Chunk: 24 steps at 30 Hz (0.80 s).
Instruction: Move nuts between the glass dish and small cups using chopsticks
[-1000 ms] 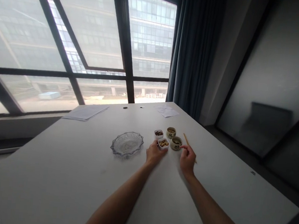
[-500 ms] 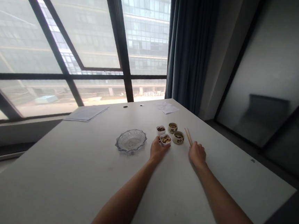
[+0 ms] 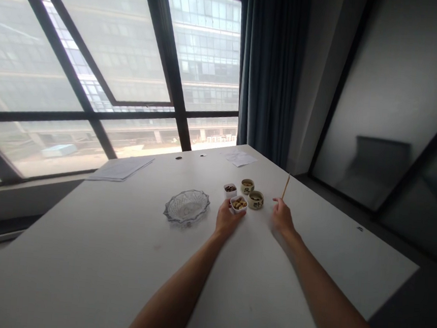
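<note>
My left hand [image 3: 229, 218] is closed around the near side of a small white square dish [image 3: 238, 210] of light brown nut-like pieces. Just behind that dish is a second white dish [image 3: 230, 194] holding dark pieces. To their right stand two small cream cups with dark characters, a nearer cup [image 3: 255, 204] and a farther cup [image 3: 247, 188]. Right of the cups, my right hand [image 3: 283, 216] grips a pair of chopsticks [image 3: 286, 187], whose tips point up and away; from here they overlap almost into one line.
A clear glass bowl [image 3: 186, 207] with a scalloped rim sits left of the dishes on the white table [image 3: 118, 257]. Stacked papers [image 3: 120, 169] lie at the left edge, and another sheet [image 3: 240, 159] lies at the far end. Windows and a dark curtain [image 3: 269, 81] stand beyond.
My right hand has turned and lifted the chopsticks from leaning left to standing steeply, tilted slightly right. My left hand stays on the dish. The whole view has shifted slightly.
</note>
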{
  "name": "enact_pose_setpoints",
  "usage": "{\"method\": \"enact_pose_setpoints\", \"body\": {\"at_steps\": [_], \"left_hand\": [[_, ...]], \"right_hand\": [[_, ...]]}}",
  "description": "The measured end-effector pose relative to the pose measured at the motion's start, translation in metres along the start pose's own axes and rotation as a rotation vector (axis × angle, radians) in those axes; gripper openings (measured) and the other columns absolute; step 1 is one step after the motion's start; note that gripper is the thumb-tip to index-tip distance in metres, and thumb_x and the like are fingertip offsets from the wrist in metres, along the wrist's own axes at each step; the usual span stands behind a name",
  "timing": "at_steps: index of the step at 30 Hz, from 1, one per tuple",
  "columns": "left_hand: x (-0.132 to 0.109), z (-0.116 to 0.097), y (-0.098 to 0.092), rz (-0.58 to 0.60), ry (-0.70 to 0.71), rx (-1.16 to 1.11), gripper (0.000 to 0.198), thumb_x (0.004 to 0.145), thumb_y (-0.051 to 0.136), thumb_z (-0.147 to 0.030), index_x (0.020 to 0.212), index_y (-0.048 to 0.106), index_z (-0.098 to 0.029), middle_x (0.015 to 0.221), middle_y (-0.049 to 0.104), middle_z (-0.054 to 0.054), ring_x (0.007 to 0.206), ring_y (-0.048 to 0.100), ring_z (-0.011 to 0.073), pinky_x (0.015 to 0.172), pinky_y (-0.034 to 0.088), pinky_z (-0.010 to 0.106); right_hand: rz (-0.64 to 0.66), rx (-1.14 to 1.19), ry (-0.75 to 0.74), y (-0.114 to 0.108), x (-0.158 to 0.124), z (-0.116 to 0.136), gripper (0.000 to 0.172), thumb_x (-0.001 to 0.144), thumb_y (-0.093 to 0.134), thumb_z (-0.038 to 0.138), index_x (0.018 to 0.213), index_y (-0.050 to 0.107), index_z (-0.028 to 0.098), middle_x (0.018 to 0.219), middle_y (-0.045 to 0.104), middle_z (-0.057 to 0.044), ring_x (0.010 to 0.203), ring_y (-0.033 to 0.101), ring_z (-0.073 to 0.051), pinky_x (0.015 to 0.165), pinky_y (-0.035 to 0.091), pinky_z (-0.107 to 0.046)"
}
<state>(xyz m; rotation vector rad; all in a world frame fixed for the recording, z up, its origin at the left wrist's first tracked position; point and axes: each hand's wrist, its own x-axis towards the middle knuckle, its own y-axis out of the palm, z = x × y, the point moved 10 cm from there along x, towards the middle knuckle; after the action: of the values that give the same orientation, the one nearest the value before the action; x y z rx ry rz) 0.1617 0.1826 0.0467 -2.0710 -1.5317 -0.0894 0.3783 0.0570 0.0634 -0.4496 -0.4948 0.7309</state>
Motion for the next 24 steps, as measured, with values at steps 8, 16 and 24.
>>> {"method": "enact_pose_setpoints", "body": {"at_steps": [8,16,24], "left_hand": [[0.000,0.002,-0.001,-0.017,-0.003,-0.025,0.034,0.100,0.065,-0.037,0.128,0.061,-0.018,0.128,0.063,0.010,0.107,0.066,0.0239,0.091,0.057,0.044],[0.002,0.007,-0.002,-0.029,0.006,-0.057,0.035,0.100,0.065,-0.037,0.129,0.061,-0.017,0.128,0.063,0.010,0.107,0.066,0.0241,0.090,0.058,0.044],[0.026,-0.033,-0.038,-0.028,0.125,0.054,0.035,0.100,0.065,-0.037,0.128,0.061,-0.017,0.127,0.063,0.010,0.106,0.066,0.0238,0.090,0.058,0.044]], "right_hand": [[-0.006,0.487,-0.364,-0.010,-0.025,0.062,0.014,0.090,0.059,0.028,0.102,0.053,0.022,0.104,0.077,-0.009,0.093,0.074,-0.022,0.085,0.057,-0.037],[-0.224,0.707,-0.328,-0.047,-0.031,0.054,0.058,0.101,0.024,0.069,0.096,0.057,0.021,0.058,0.059,0.002,0.039,0.046,-0.011,0.041,0.036,-0.024],[-0.326,0.821,-0.274,-0.062,-0.026,0.053,0.066,0.095,0.036,0.076,0.090,0.065,0.017,0.066,0.059,0.000,0.052,0.053,-0.012,0.045,0.039,-0.024]]}}
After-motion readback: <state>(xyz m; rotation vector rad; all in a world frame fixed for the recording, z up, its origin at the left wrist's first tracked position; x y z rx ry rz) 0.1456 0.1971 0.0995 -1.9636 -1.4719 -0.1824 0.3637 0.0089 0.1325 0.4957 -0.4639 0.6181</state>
